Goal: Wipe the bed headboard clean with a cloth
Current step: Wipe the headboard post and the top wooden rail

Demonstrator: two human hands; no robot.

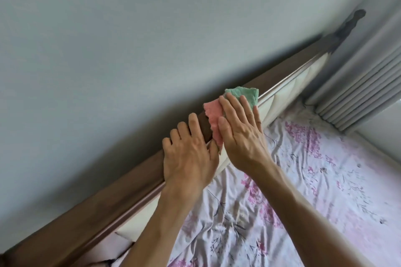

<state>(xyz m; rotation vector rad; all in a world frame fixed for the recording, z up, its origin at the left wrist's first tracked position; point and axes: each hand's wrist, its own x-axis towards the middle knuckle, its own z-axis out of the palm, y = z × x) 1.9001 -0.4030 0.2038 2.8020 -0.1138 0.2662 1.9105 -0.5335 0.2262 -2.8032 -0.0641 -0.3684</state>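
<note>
The headboard [288, 71] has a brown wooden top rail and cream padded panels, and runs diagonally from the lower left to the upper right against the wall. A pink and green cloth [213, 112] lies over the top rail. My right hand [240, 134] presses flat on the cloth with straight fingers, covering its middle. My left hand [188, 156] rests on the rail just left of the cloth, fingers draped over the top edge and the thumb touching the cloth's lower pink corner.
A mattress with a wrinkled pink floral sheet [303, 190] fills the lower right. The grey wall [130, 49] stands right behind the headboard. Grey pleated curtains [358, 93] hang at the far right, beside a dark stain in the wall corner [347, 25].
</note>
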